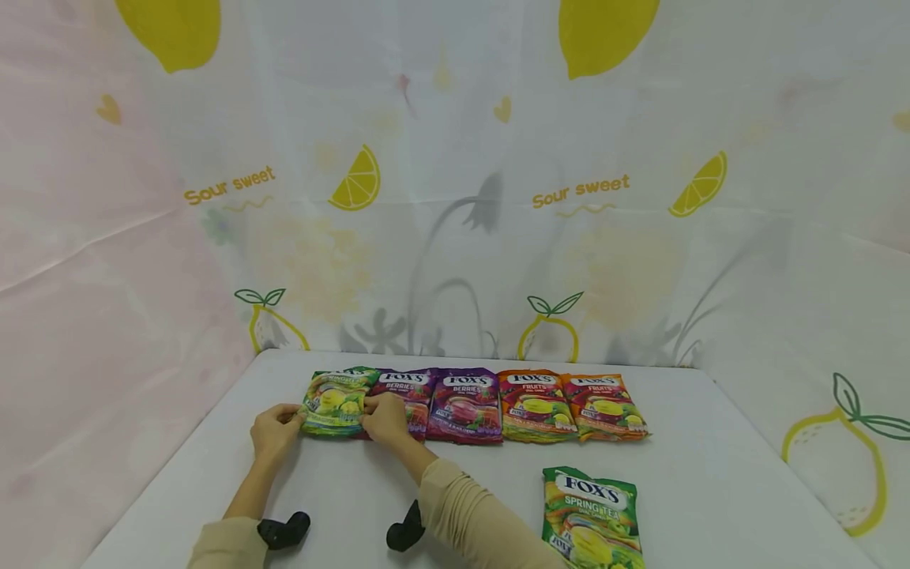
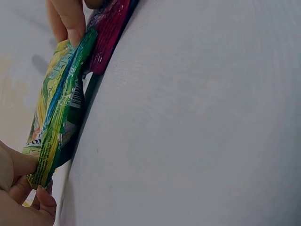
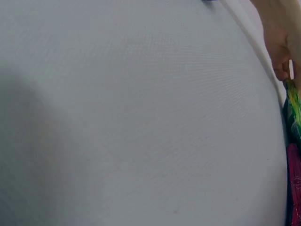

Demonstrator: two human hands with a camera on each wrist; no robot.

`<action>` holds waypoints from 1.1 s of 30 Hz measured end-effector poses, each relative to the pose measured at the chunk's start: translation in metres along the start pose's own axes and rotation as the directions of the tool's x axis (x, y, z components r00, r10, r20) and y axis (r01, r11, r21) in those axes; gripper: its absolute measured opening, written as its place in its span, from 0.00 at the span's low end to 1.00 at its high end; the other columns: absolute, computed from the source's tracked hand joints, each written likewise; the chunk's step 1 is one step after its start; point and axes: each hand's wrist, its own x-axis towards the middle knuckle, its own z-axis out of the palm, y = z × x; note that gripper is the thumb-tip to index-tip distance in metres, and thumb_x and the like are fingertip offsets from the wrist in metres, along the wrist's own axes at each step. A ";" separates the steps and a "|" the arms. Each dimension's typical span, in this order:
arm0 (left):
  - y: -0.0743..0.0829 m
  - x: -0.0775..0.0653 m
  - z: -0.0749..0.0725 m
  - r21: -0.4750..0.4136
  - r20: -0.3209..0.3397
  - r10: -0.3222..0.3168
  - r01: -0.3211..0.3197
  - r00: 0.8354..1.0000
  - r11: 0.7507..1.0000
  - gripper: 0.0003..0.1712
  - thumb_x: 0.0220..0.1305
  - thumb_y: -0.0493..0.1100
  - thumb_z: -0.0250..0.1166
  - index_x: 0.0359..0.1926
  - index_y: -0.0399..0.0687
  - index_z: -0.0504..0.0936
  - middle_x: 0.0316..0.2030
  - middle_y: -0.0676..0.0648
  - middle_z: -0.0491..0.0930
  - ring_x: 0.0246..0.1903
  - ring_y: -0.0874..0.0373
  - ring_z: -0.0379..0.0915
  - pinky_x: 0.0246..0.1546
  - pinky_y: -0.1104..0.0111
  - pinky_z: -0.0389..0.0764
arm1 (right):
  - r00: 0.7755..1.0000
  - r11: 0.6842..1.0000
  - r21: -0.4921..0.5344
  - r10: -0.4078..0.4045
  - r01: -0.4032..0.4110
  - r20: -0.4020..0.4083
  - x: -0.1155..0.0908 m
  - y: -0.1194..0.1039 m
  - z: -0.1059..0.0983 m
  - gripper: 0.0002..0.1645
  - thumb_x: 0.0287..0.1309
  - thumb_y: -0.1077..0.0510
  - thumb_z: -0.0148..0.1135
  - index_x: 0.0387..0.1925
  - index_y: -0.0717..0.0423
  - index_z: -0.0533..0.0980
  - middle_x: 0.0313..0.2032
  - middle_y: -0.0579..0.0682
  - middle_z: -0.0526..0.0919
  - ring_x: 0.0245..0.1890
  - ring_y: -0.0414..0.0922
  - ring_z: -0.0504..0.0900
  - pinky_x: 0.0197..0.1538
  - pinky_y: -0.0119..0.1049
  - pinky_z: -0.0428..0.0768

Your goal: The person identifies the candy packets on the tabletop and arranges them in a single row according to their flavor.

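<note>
A green and yellow candy bag (image 1: 332, 403) is in both hands at the left end of a row of bags. My left hand (image 1: 276, 433) pinches its lower left corner, thumb and fingers on either side in the left wrist view. On the bag's right edge, my right hand (image 1: 387, 419) pinches the other lower corner. The bag's near edge is tilted up, with part of its barcoded back showing in the left wrist view. Beside it, partly behind the right hand, lies a purple berries bag (image 1: 419, 389).
Another purple bag (image 1: 465, 407) and two orange fruits bags, one (image 1: 536, 407) beside the other (image 1: 604, 407), continue the row. A green spring tea bag (image 1: 592, 521) lies nearer, at front right. A printed cloth backdrop (image 1: 455, 261) stands behind the white table (image 1: 341, 490).
</note>
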 end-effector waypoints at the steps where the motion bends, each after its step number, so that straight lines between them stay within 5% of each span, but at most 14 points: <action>1: 0.000 0.000 0.000 -0.001 0.001 -0.001 0.001 1.000 1.000 0.11 0.54 0.33 0.63 0.36 0.26 0.81 0.25 0.38 0.81 0.23 0.61 0.69 0.28 0.69 0.68 | 1.000 1.000 -0.020 -0.003 0.003 -0.005 -0.001 0.000 0.001 0.16 0.46 0.67 0.68 0.42 0.63 0.82 0.37 0.50 0.86 0.35 0.38 0.81 0.37 0.27 0.78; 6: 0.000 -0.001 0.000 -0.001 0.023 -0.011 0.011 1.000 1.000 0.12 0.55 0.34 0.62 0.38 0.26 0.81 0.29 0.35 0.82 0.27 0.52 0.74 0.32 0.64 0.71 | 0.998 0.989 -0.134 -0.069 0.066 -0.014 -0.005 0.003 0.002 0.14 0.49 0.64 0.68 0.41 0.58 0.83 0.43 0.48 0.85 0.40 0.39 0.81 0.42 0.28 0.77; 14: -0.001 -0.004 -0.005 0.032 0.106 -0.055 0.052 0.993 0.998 0.18 0.58 0.37 0.60 0.45 0.24 0.77 0.44 0.26 0.77 0.46 0.33 0.71 0.49 0.46 0.68 | 0.994 0.982 -0.163 -0.090 0.099 0.059 -0.008 0.003 -0.002 0.20 0.49 0.62 0.67 0.48 0.58 0.80 0.46 0.50 0.84 0.31 0.37 0.77 0.30 0.25 0.72; 19: -0.001 -0.005 -0.006 0.040 0.112 -0.048 0.044 0.993 0.998 0.19 0.58 0.37 0.60 0.46 0.23 0.77 0.44 0.26 0.77 0.46 0.32 0.71 0.49 0.46 0.69 | 0.984 0.982 -0.116 -0.135 0.148 0.112 -0.012 0.006 -0.007 0.24 0.51 0.63 0.66 0.52 0.61 0.77 0.47 0.51 0.83 0.46 0.42 0.80 0.46 0.29 0.77; 22: -0.001 -0.008 -0.006 0.044 0.072 0.004 -0.007 0.997 0.999 0.18 0.56 0.35 0.61 0.44 0.23 0.78 0.41 0.26 0.78 0.42 0.33 0.73 0.45 0.47 0.70 | 0.985 0.988 -0.056 -0.139 0.145 0.105 -0.016 0.007 -0.010 0.23 0.52 0.63 0.65 0.52 0.61 0.77 0.45 0.50 0.84 0.50 0.43 0.79 0.53 0.31 0.74; 25: 0.004 -0.011 -0.005 0.049 -0.013 0.104 -0.103 0.995 0.993 0.14 0.53 0.31 0.63 0.40 0.24 0.79 0.37 0.27 0.80 0.37 0.34 0.74 0.41 0.50 0.69 | 0.983 0.987 0.019 -0.163 0.162 0.083 -0.019 0.008 -0.014 0.19 0.53 0.63 0.64 0.49 0.63 0.79 0.43 0.52 0.85 0.44 0.43 0.82 0.49 0.31 0.77; 28: 0.011 -0.015 -0.004 0.040 -0.074 0.216 -0.213 0.974 0.976 0.09 0.52 0.29 0.64 0.35 0.26 0.81 0.32 0.31 0.81 0.32 0.39 0.76 0.36 0.56 0.71 | 0.974 0.975 0.092 -0.209 0.201 0.083 -0.022 0.006 -0.022 0.15 0.53 0.63 0.65 0.44 0.65 0.81 0.39 0.53 0.86 0.35 0.40 0.82 0.40 0.27 0.78; 33: 0.022 -0.021 -0.008 0.003 -0.032 0.312 -0.312 0.950 0.950 0.06 0.55 0.33 0.65 0.32 0.31 0.83 0.25 0.39 0.83 0.23 0.60 0.77 0.25 0.73 0.74 | 0.960 0.943 0.236 -0.263 0.234 0.098 -0.026 0.005 -0.033 0.11 0.52 0.66 0.65 0.38 0.69 0.82 0.33 0.58 0.85 0.28 0.36 0.79 0.32 0.22 0.75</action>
